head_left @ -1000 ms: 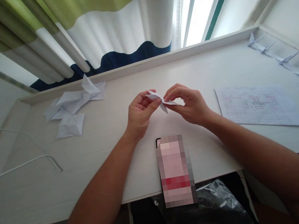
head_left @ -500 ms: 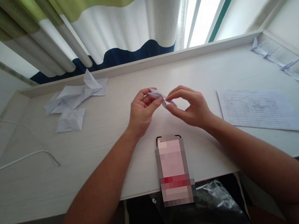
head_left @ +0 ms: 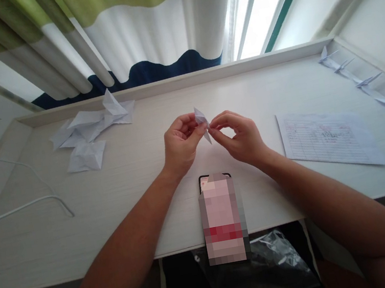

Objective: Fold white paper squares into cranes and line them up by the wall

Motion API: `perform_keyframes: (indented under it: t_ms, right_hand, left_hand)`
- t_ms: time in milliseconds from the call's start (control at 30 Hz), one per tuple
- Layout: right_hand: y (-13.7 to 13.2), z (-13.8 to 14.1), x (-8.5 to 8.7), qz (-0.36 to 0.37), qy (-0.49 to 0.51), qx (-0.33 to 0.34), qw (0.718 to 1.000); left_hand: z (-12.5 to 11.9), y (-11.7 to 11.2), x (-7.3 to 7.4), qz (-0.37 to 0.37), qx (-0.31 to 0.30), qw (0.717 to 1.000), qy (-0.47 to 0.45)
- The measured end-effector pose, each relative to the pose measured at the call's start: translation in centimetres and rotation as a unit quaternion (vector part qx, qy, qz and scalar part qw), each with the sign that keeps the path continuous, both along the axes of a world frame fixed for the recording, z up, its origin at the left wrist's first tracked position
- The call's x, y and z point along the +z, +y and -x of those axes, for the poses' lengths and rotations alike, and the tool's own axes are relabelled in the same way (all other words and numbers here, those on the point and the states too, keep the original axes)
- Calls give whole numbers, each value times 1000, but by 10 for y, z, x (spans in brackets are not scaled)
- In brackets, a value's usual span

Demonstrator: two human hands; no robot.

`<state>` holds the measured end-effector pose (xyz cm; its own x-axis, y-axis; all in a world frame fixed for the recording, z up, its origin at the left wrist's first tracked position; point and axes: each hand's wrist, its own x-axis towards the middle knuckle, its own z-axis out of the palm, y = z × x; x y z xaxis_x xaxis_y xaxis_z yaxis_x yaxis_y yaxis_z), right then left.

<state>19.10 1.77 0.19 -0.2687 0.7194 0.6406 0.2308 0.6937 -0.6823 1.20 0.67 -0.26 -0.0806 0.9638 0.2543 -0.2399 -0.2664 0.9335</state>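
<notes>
A small folded white paper piece is held up over the middle of the desk, one pointed end up and another pointing down. My left hand is closed on it, thumb in front and fingers behind. At the paper's right edge, the thumb and index fingertips of my right hand pinch together on it; the exact spot they grip is partly hidden. Below both hands a phone with a pixelated screen lies at the desk's front edge.
Several folded white papers lie at the back left of the white desk. A white cable runs along the left. On the right are a printed sheet and a row of folded paper figures. A curtain hangs behind.
The folded paper has turned more upright in my left hand. My right hand's thumb and index finger have come closer together at its edge. The view has shifted slightly.
</notes>
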Motion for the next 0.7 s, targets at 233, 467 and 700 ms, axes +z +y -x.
perform_keyframes:
  t_ms: [233,467,700]
  right_hand:
    - [0,-1,1,-27,-43,-3,999]
    - [4,-7,0,-118,-61,43,990]
    - [8,-7,-4,-190,-77,-4,979]
  left_hand:
    - [3,-2,7,66,-16,997,-19]
    - [11,0,6,125,-69,989,-38]
    - [8,-2,8,143,-89,984,-66]
